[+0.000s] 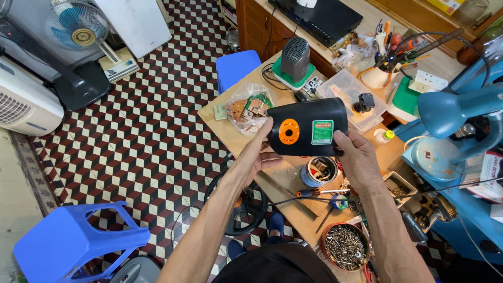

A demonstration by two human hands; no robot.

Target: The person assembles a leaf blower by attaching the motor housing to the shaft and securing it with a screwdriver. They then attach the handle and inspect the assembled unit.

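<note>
Both of my hands hold up a black plastic appliance casing (309,127) above the wooden workbench (230,131). An orange round knob and a green label sit on the casing's face. My left hand (260,148) grips its left end, and my right hand (356,157) grips its right end. Below the casing stands an open tin can (318,172) with parts inside. A screwdriver (314,193) lies on the bench near my right wrist.
A plastic bag of circuit boards (250,109) lies at the bench's left. A round dish of screws (345,246), a clear tray (352,97), a blue desk lamp (453,110), tool cup (378,73), blue stools (73,243), fans and tiled floor surround me.
</note>
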